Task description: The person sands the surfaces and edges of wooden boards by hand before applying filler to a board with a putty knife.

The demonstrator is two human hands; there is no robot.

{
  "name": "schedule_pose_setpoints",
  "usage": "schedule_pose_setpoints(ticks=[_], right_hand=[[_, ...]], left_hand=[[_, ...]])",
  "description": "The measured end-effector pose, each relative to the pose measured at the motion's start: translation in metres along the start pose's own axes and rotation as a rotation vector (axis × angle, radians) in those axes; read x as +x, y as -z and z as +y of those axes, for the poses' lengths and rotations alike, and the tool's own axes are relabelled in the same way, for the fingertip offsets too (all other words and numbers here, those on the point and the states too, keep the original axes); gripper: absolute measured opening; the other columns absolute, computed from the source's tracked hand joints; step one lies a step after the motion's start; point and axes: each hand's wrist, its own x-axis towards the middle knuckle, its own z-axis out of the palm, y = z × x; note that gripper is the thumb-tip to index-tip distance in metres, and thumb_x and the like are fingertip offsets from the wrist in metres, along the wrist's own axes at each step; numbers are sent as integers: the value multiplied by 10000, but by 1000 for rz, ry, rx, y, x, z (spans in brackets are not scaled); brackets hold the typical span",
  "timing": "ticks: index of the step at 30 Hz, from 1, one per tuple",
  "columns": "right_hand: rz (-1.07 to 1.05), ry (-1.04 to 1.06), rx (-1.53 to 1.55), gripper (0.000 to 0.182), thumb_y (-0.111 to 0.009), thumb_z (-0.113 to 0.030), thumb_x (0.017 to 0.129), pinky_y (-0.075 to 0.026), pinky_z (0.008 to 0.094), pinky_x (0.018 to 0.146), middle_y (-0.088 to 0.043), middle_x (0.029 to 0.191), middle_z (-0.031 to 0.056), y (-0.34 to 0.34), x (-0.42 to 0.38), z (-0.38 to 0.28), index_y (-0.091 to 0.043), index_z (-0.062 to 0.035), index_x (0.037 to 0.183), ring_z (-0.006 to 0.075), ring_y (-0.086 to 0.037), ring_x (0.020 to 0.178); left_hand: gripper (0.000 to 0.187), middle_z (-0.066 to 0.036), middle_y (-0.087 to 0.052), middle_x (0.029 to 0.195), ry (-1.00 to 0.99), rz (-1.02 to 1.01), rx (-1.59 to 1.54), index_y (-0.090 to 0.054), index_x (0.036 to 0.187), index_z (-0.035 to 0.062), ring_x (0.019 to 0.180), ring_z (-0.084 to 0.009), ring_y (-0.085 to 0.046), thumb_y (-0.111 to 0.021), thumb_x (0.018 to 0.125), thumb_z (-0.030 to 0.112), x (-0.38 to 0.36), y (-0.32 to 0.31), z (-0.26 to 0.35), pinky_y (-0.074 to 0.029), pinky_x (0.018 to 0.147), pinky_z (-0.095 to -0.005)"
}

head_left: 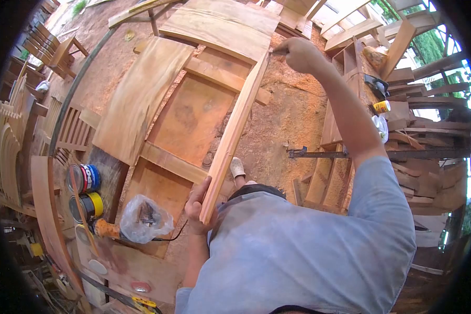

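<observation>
A long, narrow wooden board [234,136] runs diagonally across the middle of the view, on edge or tilted. My left hand [196,205] grips its near end, with the thumb along one side. My right hand [301,55] is at the board's far end, its fingers curled in a pinch by the tip; anything small inside them is too hidden to name. Beneath and left of the board is a wooden frame [175,165] with crosspieces. Two wide, pale panels lie there too, a left panel [141,99] and a far panel [222,23].
A plastic bag of screws [147,219], an orange power tool [105,228] and paint cans [86,178] stand at the left. A bar clamp [319,153] reaches in from the right, near a wooden shelf unit [345,63]. Stacked lumber [429,133] fills the right side. Sawdust covers the ground.
</observation>
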Motion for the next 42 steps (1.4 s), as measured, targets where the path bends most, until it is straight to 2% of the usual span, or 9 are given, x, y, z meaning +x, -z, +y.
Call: schedule_pose_setpoints(ticks=[4,6,10,12,14,18,22,27,42], right_hand=[[-15,123,42,415,-486,34,759,-479,395,968,-686,1107,164,-7,-19,-3,-719,-35,1096,331,-625,1080],[11,150,26,437,-472,46,741,-476,403,974,-686,1109,167,-11,-35,-11,-717,-30,1095,340,-625,1075],[85,100,149,430,-459,60,785,-483,383,966,-689,1123,171,-17,-54,-15,-703,-26,1129,325,-641,1066],[93,8,302,418,-464,58,808,-484,368,963,-689,1125,171,-25,-52,-12,-698,-26,1144,314,-643,1069],[311,-43,451,404,-480,54,836,-483,344,952,-687,1126,169,-45,-47,-7,-691,-39,1168,292,-643,1071],[402,60,414,421,-497,63,821,-490,346,941,-685,1128,169,-61,-60,-16,-686,-48,1181,304,-648,1047],[245,55,263,427,-499,55,798,-494,370,922,-681,1095,184,-44,-74,-14,-698,-54,1160,331,-646,1023],[250,23,158,410,-490,10,790,-490,405,924,-680,1064,211,-31,-32,6,-712,-56,1129,362,-645,1009],[-79,10,20,434,-493,16,732,-504,399,921,-706,1074,157,2,-30,-35,-734,-79,1079,324,-651,1036]], left_hand=[[488,-275,-590,1289,182,15,-234,-552,1244,-142,1181,-345,-613,-560,907,211,5,-2,16,-486,993,-375],[729,-232,-565,1315,238,-14,-257,-491,1332,-124,1248,-283,-539,-372,1007,517,2,-2,12,-414,1060,-371],[746,-226,-552,1336,192,-55,-140,-486,1331,-136,1250,-280,-536,-373,1004,524,3,1,9,-414,1061,-373],[515,-268,-593,1289,160,0,-158,-548,1266,-124,1182,-331,-615,-576,909,247,5,-2,14,-489,987,-369],[511,-268,-590,1293,135,-4,-127,-546,1269,-123,1186,-335,-612,-572,914,243,4,-1,11,-486,989,-371],[491,-268,-585,1301,38,-3,-93,-542,1275,-119,1194,-345,-605,-560,925,225,4,-2,4,-481,995,-378],[478,-263,-588,1299,161,19,-322,-539,1277,-119,1191,-344,-606,-559,925,204,8,-4,17,-480,998,-385],[463,-266,-594,1289,-50,1,13,-570,1235,-122,1177,-338,-616,-574,917,215,4,-2,4,-493,979,-379],[426,-291,-558,1306,-60,-38,-42,-531,1283,-63,1179,-386,-599,-550,943,194,2,1,-2,-496,975,-416]])
